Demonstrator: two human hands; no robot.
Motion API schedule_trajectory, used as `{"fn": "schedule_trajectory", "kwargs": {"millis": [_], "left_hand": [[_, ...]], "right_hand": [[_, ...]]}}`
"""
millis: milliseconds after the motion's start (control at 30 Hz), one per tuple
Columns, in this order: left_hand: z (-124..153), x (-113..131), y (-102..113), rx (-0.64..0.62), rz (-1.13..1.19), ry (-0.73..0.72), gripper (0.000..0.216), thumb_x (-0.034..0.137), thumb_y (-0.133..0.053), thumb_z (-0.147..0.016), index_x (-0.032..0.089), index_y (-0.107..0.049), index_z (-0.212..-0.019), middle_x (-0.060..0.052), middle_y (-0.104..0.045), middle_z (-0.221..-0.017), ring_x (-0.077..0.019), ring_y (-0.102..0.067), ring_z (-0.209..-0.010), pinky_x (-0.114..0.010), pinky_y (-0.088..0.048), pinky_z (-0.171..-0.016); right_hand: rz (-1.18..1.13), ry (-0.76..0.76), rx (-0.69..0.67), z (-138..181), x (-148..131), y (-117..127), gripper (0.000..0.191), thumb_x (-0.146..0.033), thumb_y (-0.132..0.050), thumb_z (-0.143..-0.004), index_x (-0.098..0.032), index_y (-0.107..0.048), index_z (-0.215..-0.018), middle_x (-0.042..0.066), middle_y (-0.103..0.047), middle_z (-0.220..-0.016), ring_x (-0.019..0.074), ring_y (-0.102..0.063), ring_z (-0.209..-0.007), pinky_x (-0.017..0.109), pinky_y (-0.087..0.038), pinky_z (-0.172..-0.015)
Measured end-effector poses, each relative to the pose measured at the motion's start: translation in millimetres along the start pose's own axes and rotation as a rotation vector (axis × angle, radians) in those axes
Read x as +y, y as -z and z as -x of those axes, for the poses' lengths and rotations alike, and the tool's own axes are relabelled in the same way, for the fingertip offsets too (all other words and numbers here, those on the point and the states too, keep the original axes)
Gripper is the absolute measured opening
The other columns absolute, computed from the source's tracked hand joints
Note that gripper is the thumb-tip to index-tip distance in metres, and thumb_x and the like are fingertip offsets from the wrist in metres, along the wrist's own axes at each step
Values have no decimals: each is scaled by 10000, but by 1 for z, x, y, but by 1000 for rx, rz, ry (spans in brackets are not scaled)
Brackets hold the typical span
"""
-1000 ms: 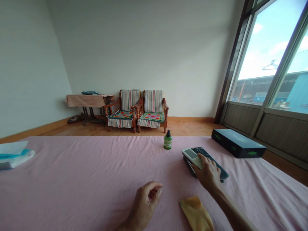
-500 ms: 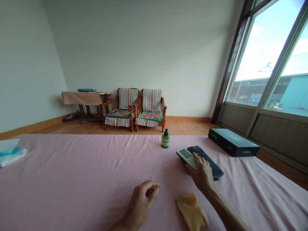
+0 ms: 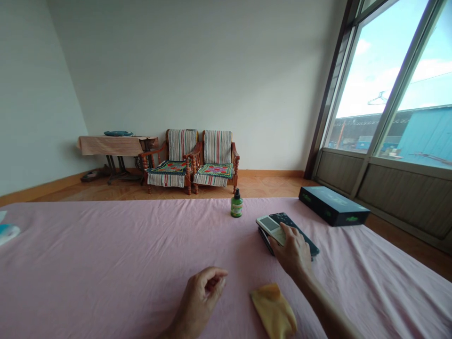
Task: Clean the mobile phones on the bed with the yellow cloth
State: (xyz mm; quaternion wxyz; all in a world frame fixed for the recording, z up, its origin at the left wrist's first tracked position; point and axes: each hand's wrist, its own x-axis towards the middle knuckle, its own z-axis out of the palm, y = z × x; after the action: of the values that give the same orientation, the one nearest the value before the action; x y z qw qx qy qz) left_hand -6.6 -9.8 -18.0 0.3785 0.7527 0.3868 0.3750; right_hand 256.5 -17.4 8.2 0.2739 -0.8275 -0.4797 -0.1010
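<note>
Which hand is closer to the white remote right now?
Right. The right hand rests on the white remote, fingers on its near end. The left hand lies loosely curled on the pink sheet, well short of it, left of the yellow cloth.

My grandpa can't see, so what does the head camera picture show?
A right hand rests on a white remote and a dark remote on a pink sheet. The left hand curls beside a yellow cloth; a green bottle and black box stand beyond.
</note>
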Motion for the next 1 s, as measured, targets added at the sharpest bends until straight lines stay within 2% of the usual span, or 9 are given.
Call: {"fn": "schedule_trajectory", "kwargs": {"millis": [167,267,367,433,500,633,733,833,1000], "left_hand": [[-8,8,-5,-37,39,47,225,332,-582,-812,173,-705,-913,-49,-701,-784,-180,-628,-730,-251,-488,-686],[-22,21,-21,-85,228,136,248,356,-662,-746,176,-715,-908,-47,-688,-793,-182,-614,-756,-256,-476,-696],[-42,34,-46,-146,472,242,444,446,-760,-628,141,-681,-940,-65,-671,-840,-185,-633,-695,-282,-492,-651],[-56,41,-64,-164,566,275,569,554,-739,-617,123,-642,-977,-89,-671,-859,-211,-657,-705,-295,-503,-610],[-67,44,-77,-150,650,298,588,631,-668,-668,119,-623,-952,-98,-680,-857,-210,-667,-741,-300,-506,-658],[-72,40,-87,-94,760,373,593,700,-569,-718,128,-594,-871,-92,-688,-788,-202,-671,-711,-305,-505,-659],[-66,32,-82,-33,789,423,565,685,-587,-703,146,-572,-874,-77,-685,-772,-196,-665,-672,-306,-507,-619],[-59,24,-66,45,756,450,523,644,-616,-702,158,-555,-886,-60,-680,-775,-190,-660,-657,-303,-506,-601],[-53,9,-6,168,541,414,473,597,-681,-640,163,-549,-777,6,-616,-656,-162,-613,-579,-251,-451,-524]], "right_hand": [[12,29,-4,0,4,-1,535,-395,-537,-825,-128,-484,-1286,139,-630,-1105,310,-564,-1020,409,-410,-841],[-21,116,62,3,7,-8,497,-361,-523,-840,-106,-488,-1265,144,-630,-1075,305,-562,-973,397,-419,-821],[-82,248,141,10,7,-13,478,-333,-523,-844,-103,-474,-1261,148,-623,-1057,308,-540,-956,409,-431,-798],[-118,343,174,17,3,-14,480,-289,-530,-841,-117,-445,-1281,146,-616,-1063,305,-528,-959,419,-440,-790],[-130,445,192,23,-2,-12,494,-219,-527,-839,-144,-413,-1314,144,-603,-1105,302,-521,-967,432,-448,-787],[-116,625,203,35,-16,-6,569,-53,-437,-833,-199,-364,-1378,137,-559,-1208,292,-508,-1019,449,-465,-819],[-134,691,209,40,-24,-5,609,-18,-398,-828,-162,-314,-1414,145,-544,-1236,295,-486,-1079,467,-460,-886],[-194,682,202,43,-26,-6,605,-77,-436,-851,-174,-284,-1428,131,-545,-1242,294,-492,-1081,475,-464,-900],[-272,641,188,44,-22,-14,546,-204,-556,-846,-171,-380,-1361,123,-588,-1177,297,-510,-1054,466,-475,-886]]}}
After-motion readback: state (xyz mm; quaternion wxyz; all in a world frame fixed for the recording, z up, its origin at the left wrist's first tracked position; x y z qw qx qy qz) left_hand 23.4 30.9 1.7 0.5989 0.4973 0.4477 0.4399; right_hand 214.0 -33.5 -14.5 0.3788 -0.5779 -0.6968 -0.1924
